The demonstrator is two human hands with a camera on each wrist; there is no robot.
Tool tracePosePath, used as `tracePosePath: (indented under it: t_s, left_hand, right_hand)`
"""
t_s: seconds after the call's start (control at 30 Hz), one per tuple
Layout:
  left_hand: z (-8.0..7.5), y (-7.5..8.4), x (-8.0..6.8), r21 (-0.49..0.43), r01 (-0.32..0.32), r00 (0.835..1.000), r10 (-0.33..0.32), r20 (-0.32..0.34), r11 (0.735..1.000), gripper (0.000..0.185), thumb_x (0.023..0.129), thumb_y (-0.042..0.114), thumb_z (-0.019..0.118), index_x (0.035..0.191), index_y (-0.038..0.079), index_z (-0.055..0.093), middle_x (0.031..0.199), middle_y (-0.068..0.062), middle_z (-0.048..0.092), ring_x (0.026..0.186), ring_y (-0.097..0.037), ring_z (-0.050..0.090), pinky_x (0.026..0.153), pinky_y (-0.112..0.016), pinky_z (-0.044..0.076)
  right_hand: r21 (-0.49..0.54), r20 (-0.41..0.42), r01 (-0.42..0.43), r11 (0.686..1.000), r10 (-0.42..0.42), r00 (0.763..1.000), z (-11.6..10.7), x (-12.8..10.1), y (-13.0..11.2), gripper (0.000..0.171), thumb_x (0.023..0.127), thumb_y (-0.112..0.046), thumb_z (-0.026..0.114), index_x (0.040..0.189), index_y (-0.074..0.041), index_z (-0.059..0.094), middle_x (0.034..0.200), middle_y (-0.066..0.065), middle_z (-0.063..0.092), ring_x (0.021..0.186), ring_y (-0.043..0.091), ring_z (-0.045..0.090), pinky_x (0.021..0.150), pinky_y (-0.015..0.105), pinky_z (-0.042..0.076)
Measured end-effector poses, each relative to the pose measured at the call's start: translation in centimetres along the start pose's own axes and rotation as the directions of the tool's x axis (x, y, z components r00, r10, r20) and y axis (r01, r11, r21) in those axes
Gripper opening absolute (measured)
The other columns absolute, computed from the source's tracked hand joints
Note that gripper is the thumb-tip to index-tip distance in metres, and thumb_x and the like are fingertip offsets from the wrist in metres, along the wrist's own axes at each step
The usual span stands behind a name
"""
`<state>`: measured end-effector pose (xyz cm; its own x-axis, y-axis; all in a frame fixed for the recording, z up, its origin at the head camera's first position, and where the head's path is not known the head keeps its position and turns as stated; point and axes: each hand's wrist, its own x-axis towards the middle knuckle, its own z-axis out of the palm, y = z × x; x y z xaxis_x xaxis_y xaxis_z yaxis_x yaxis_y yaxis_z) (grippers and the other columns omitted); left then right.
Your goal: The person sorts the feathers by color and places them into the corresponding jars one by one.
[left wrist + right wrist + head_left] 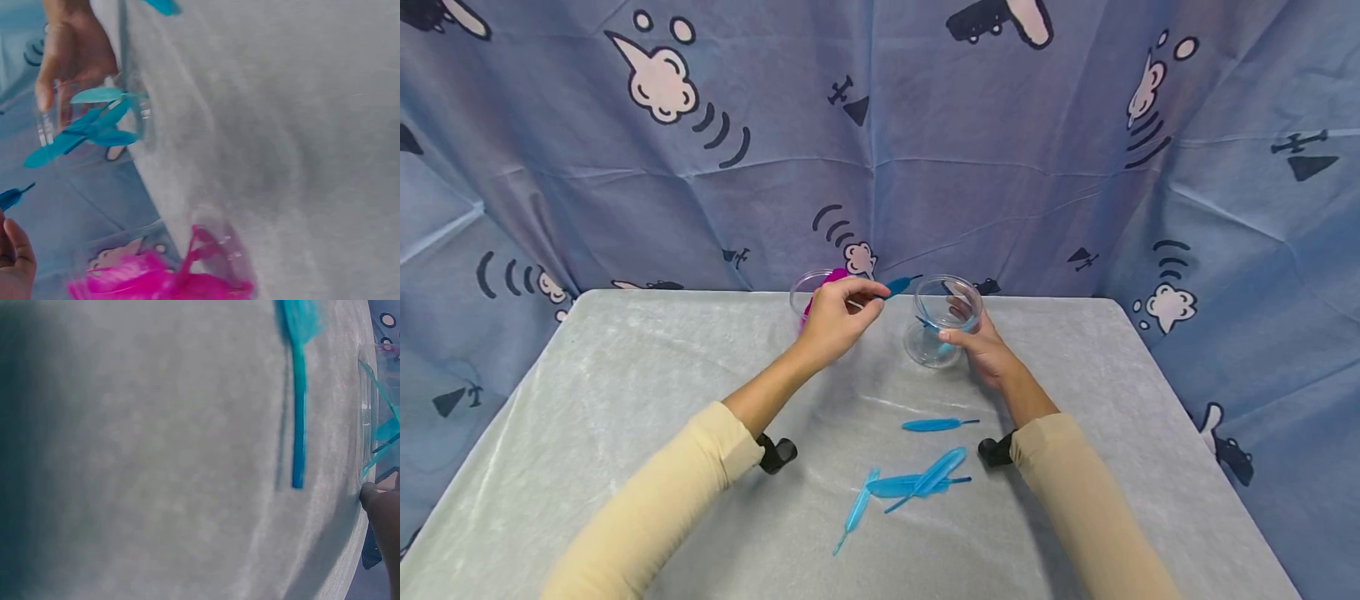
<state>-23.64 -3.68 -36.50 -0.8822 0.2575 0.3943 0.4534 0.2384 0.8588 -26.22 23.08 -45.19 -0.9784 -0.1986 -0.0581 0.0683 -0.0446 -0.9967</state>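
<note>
Between the thumb and fingers of my left hand (837, 321) a dark blue feather (898, 287) is pinched, its quill pointing right toward a clear plastic jar. My right hand (988, 354) grips that jar (928, 357) from its right side, the open mouth tipped up and toward me. Several blue feathers (103, 125) lie inside it, crossing one another in the left wrist view. Just behind my left hand stands a second clear jar (795, 293), partly hidden, with magenta feathers (162, 281) in it.
Nearer to me on the grey cloth-covered table (662, 358) lie more blue feathers: a single one (934, 425) below the jar, and a loose group (917, 485) with two crossing. A patterned blue curtain (925, 125) hangs right behind the table's back edge.
</note>
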Motion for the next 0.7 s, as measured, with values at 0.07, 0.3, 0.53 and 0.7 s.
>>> tracePosePath:
  t_s: [0.07, 0.3, 0.53, 0.7]
  left_hand:
    - [-0.1, 0.5, 0.4, -0.010, -0.004, 1.000, 0.004, -0.003, 1.000, 0.013, 0.092, 0.001, 0.065, 0.102, -0.002, 0.074, 0.095, -0.013, 0.071, 0.084, -0.020, 0.065, 0.077, -0.029, 0.054]
    - [0.0, 1.6, 1.7, -0.007, -0.001, 0.999, 0.001, 0.040, 1.000, 0.012, 0.094, 0.003, 0.065, 0.101, 0.000, 0.074, 0.095, -0.012, 0.072, 0.078, -0.019, 0.063, 0.070, -0.026, 0.053]
    - [0.7, 2.1, 2.6, 0.018, 0.027, 0.996, -0.029, 0.084, 0.999, 0.014, 0.094, 0.004, 0.065, 0.103, -0.002, 0.073, 0.098, -0.014, 0.072, 0.079, -0.020, 0.061, 0.070, -0.026, 0.053]
    - [1.5, 2.4, 3.1, 0.034, 0.042, 0.993, -0.046, 0.111, 0.999, 0.014, 0.094, 0.004, 0.065, 0.104, -0.002, 0.074, 0.099, -0.013, 0.072, 0.081, -0.021, 0.062, 0.072, -0.026, 0.054]
  right_hand:
    - [-0.006, 0.000, -0.001, 1.000, 0.001, 1.000, 0.0, 0.0, 0.0, 0.088, 0.086, 0.001, 0.065, 0.157, -0.021, 0.017, 0.163, 0.009, 0.019, 0.151, 0.024, 0.010, 0.121, 0.050, 0.005]
    - [-0.004, -0.010, -0.014, 1.000, 0.014, 1.000, 0.0, 0.0, 0.0, 0.089, 0.086, 0.001, 0.066, 0.158, -0.021, 0.017, 0.163, 0.009, 0.019, 0.151, 0.023, 0.011, 0.121, 0.049, 0.005]
    - [-0.021, -0.023, -0.031, 0.999, 0.031, 0.999, 0.1, 0.1, -0.1, 0.091, 0.087, -0.002, 0.067, 0.158, -0.021, 0.014, 0.164, 0.009, 0.019, 0.151, 0.024, 0.010, 0.121, 0.050, 0.003]
    - [-0.032, -0.025, -0.039, 0.999, 0.038, 0.999, 0.1, 0.1, -0.2, 0.092, 0.087, -0.004, 0.068, 0.159, -0.022, 0.013, 0.164, 0.009, 0.018, 0.151, 0.024, 0.009, 0.121, 0.051, 0.003]
